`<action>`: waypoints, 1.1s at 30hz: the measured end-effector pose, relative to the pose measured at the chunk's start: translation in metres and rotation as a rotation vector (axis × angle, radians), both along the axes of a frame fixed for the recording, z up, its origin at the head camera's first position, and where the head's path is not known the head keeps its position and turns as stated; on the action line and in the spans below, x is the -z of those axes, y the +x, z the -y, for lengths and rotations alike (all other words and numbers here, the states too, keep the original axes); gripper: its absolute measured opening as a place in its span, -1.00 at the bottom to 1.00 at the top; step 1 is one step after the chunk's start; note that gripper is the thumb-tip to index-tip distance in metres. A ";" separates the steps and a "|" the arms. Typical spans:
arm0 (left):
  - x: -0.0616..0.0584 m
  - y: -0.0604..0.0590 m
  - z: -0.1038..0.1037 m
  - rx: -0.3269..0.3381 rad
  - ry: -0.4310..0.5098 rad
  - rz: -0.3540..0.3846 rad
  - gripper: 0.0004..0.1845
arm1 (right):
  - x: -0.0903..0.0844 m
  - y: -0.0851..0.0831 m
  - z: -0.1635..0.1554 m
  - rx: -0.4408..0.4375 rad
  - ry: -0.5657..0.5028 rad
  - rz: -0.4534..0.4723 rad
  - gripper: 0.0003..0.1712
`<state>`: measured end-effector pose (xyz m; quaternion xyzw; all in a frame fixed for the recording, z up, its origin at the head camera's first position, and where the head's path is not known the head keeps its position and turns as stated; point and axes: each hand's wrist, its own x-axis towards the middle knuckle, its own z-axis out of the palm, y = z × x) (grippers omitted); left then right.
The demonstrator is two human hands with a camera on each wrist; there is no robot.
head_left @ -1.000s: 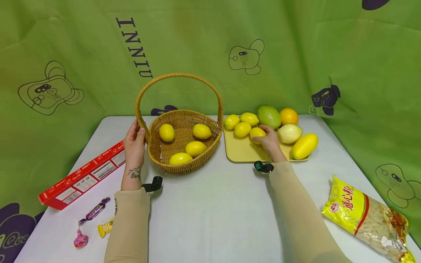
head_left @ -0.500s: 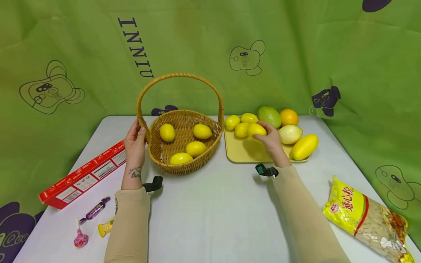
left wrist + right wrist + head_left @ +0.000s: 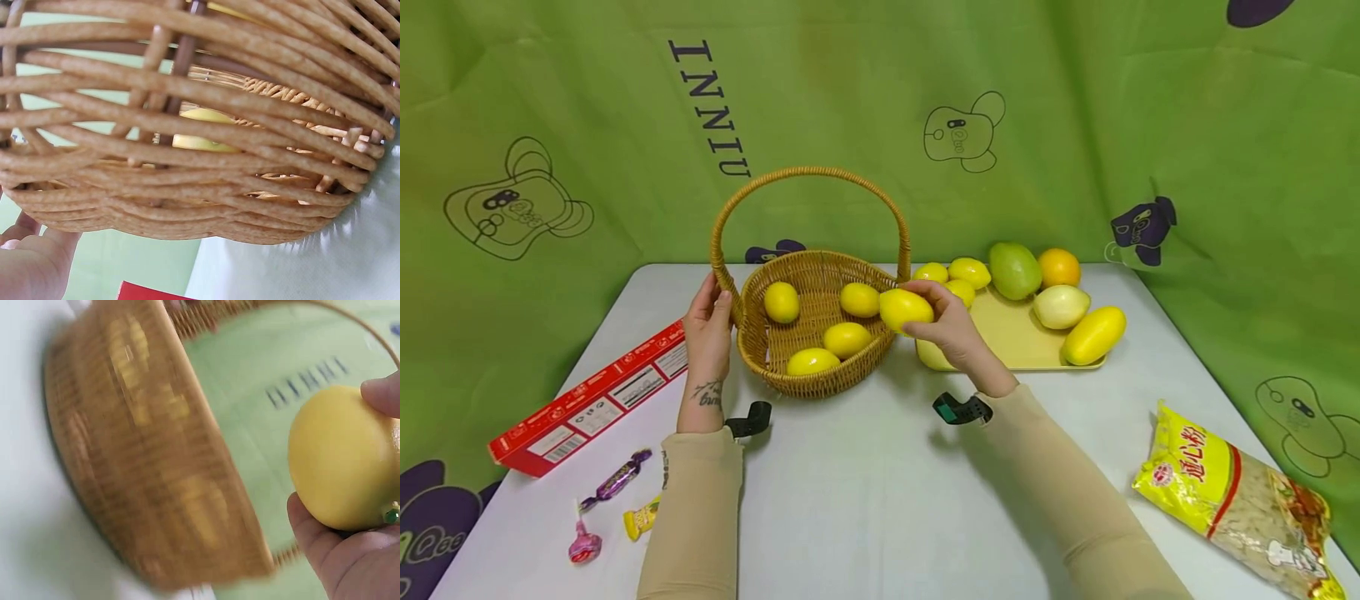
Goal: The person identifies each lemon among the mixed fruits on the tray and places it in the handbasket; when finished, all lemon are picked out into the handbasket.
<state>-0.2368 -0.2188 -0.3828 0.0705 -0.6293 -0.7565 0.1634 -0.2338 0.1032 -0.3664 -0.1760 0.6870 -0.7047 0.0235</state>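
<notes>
A wicker basket (image 3: pixel 820 379) with a tall handle stands mid-table and holds several yellow lemons (image 3: pixel 847 339). My left hand (image 3: pixel 707 321) grips the base of the handle at the basket's left rim (image 3: pixel 187 206). My right hand (image 3: pixel 942 321) holds a yellow lemon (image 3: pixel 906 308) in its fingers, just above the basket's right rim; the right wrist view shows that lemon (image 3: pixel 340 459) close up beside the blurred basket (image 3: pixel 156 462). A yellow tray (image 3: pixel 1011 342) to the right carries more lemons (image 3: pixel 968 271), a green mango (image 3: pixel 1014 269), an orange (image 3: pixel 1059 267) and two pale yellow fruits (image 3: pixel 1093 334).
A red carton (image 3: pixel 591 400) lies at the left of the table, with wrapped sweets (image 3: pixel 616 482) near the front left corner. A yellow bag of food (image 3: pixel 1240 500) lies at the front right. Green patterned cloth hangs behind and beside the table.
My right hand lifted a lemon off the tray and carried it left to the basket's right rim. The left hand stayed on the basket handle.
</notes>
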 end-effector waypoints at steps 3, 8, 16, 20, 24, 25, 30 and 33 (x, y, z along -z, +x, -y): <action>-0.001 0.001 0.000 -0.001 -0.002 0.002 -0.55 | -0.003 0.002 0.024 -0.063 0.042 -0.022 -0.38; -0.001 0.001 0.000 0.000 -0.005 0.004 -0.55 | -0.004 -0.001 0.060 -0.116 0.162 -0.052 -0.39; -0.001 0.001 0.000 0.005 -0.008 0.010 -0.55 | 0.000 -0.011 0.099 -0.134 0.325 -0.023 -0.37; 0.000 0.001 0.001 0.007 -0.008 -0.006 -0.55 | 0.000 -0.014 0.109 -0.128 0.313 -0.031 -0.36; 0.000 0.001 0.001 0.007 0.004 -0.009 -0.55 | -0.002 -0.013 0.109 -0.106 0.253 -0.043 -0.38; 0.000 0.001 0.001 0.006 0.005 -0.008 -0.55 | -0.003 -0.013 0.106 -0.098 0.240 -0.045 -0.38; 0.000 0.000 0.000 0.010 0.004 -0.012 -0.55 | -0.006 -0.006 0.085 -0.057 0.141 -0.074 -0.43; 0.000 -0.001 0.000 0.013 0.003 -0.021 -0.55 | -0.009 -0.001 0.067 -0.012 0.052 -0.064 -0.46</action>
